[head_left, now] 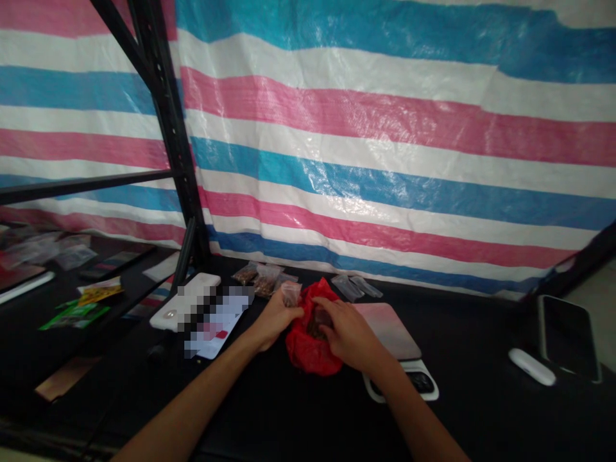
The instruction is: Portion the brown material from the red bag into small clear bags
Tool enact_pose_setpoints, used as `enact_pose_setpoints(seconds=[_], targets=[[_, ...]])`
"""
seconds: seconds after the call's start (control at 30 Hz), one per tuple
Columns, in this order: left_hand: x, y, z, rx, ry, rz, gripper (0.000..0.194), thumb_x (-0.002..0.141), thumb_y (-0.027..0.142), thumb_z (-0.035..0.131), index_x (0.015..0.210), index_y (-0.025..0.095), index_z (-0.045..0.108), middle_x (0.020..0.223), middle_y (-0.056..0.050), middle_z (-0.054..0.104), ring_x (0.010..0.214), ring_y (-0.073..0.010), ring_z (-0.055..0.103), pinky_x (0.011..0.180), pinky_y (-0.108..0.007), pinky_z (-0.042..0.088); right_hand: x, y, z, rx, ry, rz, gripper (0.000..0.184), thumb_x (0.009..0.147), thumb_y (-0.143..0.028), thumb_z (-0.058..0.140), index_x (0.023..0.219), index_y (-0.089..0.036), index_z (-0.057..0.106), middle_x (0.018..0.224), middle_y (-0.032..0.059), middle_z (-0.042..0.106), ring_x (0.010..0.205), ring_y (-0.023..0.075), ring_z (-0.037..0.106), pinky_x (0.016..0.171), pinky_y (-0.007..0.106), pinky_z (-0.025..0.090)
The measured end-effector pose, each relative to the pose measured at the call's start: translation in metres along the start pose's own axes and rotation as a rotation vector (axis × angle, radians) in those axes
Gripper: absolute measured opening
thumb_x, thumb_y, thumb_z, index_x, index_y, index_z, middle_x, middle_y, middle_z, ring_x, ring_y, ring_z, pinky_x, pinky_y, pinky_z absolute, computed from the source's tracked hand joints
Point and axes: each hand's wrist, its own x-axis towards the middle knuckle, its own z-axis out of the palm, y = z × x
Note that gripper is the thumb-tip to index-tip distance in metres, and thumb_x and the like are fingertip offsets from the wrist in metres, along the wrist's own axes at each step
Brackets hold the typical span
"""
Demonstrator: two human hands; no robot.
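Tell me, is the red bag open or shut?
Open. The red bag gapes at the top, showing brownish bits inside, with the right hand at its mouth.

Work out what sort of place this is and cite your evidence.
Probably a makeshift workspace: striped plastic sheeting hangs as a backdrop, small filled clear bags lie together, and what looks like a scale sits near the red bag.

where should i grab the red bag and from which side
Probably pinch the red bag by its far rim, from above: its mouth is open upward and that edge peaks just beyond the right hand, while the near side bulges.
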Motion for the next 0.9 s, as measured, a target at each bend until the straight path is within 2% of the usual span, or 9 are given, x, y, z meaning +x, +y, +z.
enact_pose_setpoints(seconds=[0.1, 0.23, 0.33, 0.47, 0.6, 0.7, 0.9], targets=[[-0.001, 0.004, -0.001, 0.026, -0.046, 0.017, 0.04, 0.056, 0.007, 0.066, 0.094, 0.018, 0.059, 0.082, 0.003, 0.067, 0.076, -0.0156, 0.063, 0.074, -0.027, 0.048, 0.001, 0.002, 0.004, 0.074, 0.029, 0.027, 0.06, 0.081, -0.005, 0.061, 0.14, -0.015, 0.053, 0.131, 0.0147, 0.067, 0.118, 0.0272, 0.063, 0.104, 0.042, 0.047], [0.0, 0.007, -0.003, 0.15, -0.024, 0.109, 0.036, 0.062, 0.017, 0.074, 0.095, 0.019, 0.06, 0.085, 0.002, 0.067, 0.082, -0.0179, 0.064, 0.081, -0.03, 0.048, 0.004, 0.005, 0.005, 0.226, 0.106, 0.074, 0.051, 0.085, -0.008, 0.057, 0.135, -0.019, 0.054, 0.129, 0.0125, 0.067, 0.114, 0.0252, 0.066, 0.102, 0.042, 0.05], [0.004, 0.004, -0.006, 0.267, -0.011, 0.19, 0.025, 0.069, 0.02, 0.072, 0.091, 0.019, 0.061, 0.085, 0.001, 0.066, 0.082, -0.0179, 0.063, 0.081, -0.03, 0.047, 0.007, 0.005, 0.002, 0.351, 0.214, 0.038, 0.046, 0.087, -0.009, 0.054, 0.131, -0.021, 0.053, 0.124, 0.0099, 0.068, 0.109, 0.0228, 0.067, 0.099, 0.041, 0.051], [0.007, -0.008, -0.009, 0.441, -0.051, 0.331, 0.02, 0.074, 0.015, 0.067, 0.093, 0.019, 0.061, 0.084, 0.0, 0.065, 0.078, -0.0171, 0.06, 0.074, -0.028, 0.047, 0.01, -0.002, -0.002, 0.461, 0.303, -0.042, 0.039, 0.089, -0.013, 0.055, 0.127, -0.023, 0.052, 0.121, 0.0078, 0.067, 0.109, 0.0212, 0.067, 0.098, 0.04, 0.053], [0.006, -0.017, -0.009, 0.539, -0.125, 0.388, 0.024, 0.078, 0.015, 0.065, 0.101, 0.019, 0.063, 0.092, -0.002, 0.068, 0.081, -0.0179, 0.062, 0.075, -0.029, 0.048, 0.009, -0.009, -0.002, 0.397, 0.34, -0.108, 0.033, 0.09, -0.015, 0.06, 0.121, -0.024, 0.059, 0.121, 0.0076, 0.068, 0.114, 0.0229, 0.063, 0.103, 0.042, 0.05], [0.004, -0.018, -0.008, 0.56, -0.142, 0.396, 0.022, 0.081, 0.02, 0.067, 0.103, 0.019, 0.064, 0.096, -0.003, 0.069, 0.084, -0.0187, 0.063, 0.078, -0.029, 0.048, 0.008, -0.011, -0.002, 0.299, 0.332, -0.212, 0.03, 0.093, -0.011, 0.055, 0.117, -0.025, 0.065, 0.127, 0.0081, 0.065, 0.121, 0.0227, 0.059, 0.108, 0.043, 0.047], [0.005, -0.017, -0.007, 0.453, -0.18, 0.364, 0.02, 0.083, 0.024, 0.069, 0.1, 0.017, 0.062, 0.094, -0.003, 0.067, 0.082, -0.0176, 0.061, 0.075, -0.029, 0.049, 0.007, -0.01, -0.002, 0.206, 0.327, -0.299, 0.036, 0.098, -0.014, 0.05, 0.127, -0.03, 0.065, 0.13, 0.0076, 0.062, 0.121, 0.022, 0.059, 0.105, 0.041, 0.05]])
